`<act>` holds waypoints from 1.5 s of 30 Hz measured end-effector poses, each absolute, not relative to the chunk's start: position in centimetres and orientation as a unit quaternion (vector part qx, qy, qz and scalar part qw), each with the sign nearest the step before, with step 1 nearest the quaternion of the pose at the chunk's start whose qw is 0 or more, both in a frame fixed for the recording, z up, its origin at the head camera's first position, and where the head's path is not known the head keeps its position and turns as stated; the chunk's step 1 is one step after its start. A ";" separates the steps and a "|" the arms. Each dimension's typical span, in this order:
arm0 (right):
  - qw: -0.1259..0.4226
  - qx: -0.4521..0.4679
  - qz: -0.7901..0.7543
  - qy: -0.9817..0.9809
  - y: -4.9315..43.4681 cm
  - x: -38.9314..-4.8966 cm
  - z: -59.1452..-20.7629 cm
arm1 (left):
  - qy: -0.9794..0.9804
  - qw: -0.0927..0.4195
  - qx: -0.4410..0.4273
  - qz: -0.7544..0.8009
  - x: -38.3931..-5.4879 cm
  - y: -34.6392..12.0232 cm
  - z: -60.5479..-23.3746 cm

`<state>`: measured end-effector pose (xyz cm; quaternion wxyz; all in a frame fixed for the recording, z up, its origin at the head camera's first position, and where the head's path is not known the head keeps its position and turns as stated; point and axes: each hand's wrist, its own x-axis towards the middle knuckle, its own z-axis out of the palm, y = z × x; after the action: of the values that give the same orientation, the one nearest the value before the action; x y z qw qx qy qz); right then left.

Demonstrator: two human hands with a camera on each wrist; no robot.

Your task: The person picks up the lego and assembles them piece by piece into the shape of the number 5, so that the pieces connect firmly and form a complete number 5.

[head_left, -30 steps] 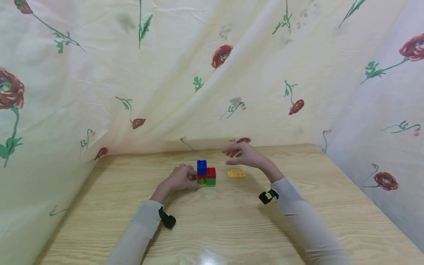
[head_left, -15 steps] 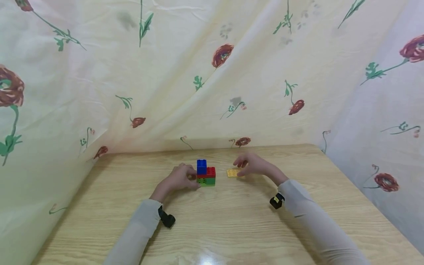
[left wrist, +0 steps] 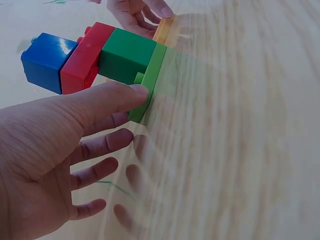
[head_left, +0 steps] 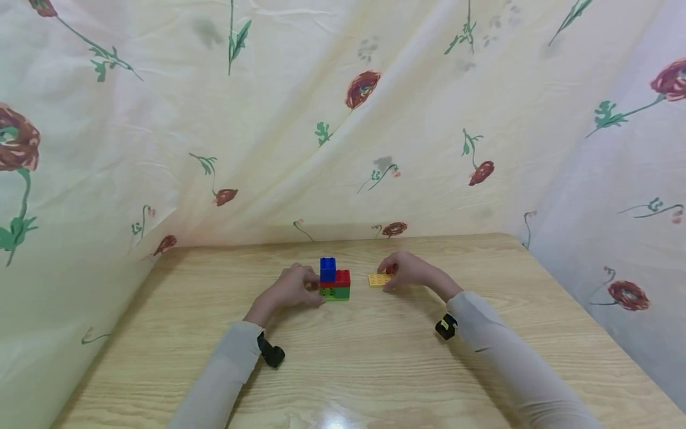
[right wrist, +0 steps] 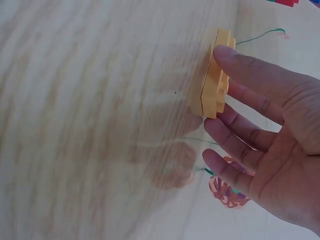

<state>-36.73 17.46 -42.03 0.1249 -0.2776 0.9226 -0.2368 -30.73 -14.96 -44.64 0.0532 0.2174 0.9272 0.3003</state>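
Note:
A small stack of toy building bricks stands on the table: a light green flat brick (left wrist: 154, 71) at the bottom, a green brick (head_left: 342, 292), a red brick (head_left: 343, 276), and a blue brick (head_left: 328, 270) on top at the left. My left hand (head_left: 292, 287) pinches the light green base at its left end, thumb on the near edge; its other fingertips are partly hidden. To the right of the stack, a yellow flat brick (right wrist: 211, 85) lies studs up. My right hand (head_left: 411, 270) holds its right end between thumb and fingers.
The pale wooden table (head_left: 343, 357) reaches back to a hanging flowered cloth (head_left: 278, 119), which also runs along both sides. A black wrist camera sits on each sleeve, the left one (head_left: 273, 356) and the right one (head_left: 446, 327).
My right hand has come down from above and behind the yellow flat brick, and its thumb and fingers have closed on it. The left hand and the stack have stayed in place.

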 end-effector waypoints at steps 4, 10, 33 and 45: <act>0.124 -0.282 -0.230 0.923 17.4 -36.6 -41.9 | 0.930 0.049 0.221 0.289 -30.7 -14.9 -44.5; 0.124 -0.291 -0.226 0.921 17.4 -36.5 -41.8 | 0.935 0.044 0.225 0.271 -30.7 -14.7 -44.4; 0.077 -0.326 -0.282 0.899 16.0 -35.6 -38.1 | 0.944 0.035 0.206 0.255 -30.6 -14.4 -44.2; 0.029 -0.351 -0.335 0.874 13.6 -34.2 -36.1 | 0.947 0.041 0.195 0.253 -30.6 -14.4 -44.1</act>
<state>-34.19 13.60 -36.09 0.0293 -0.3514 0.8737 -0.3352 -30.58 -14.43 -44.14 0.0407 0.1954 0.9465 0.2534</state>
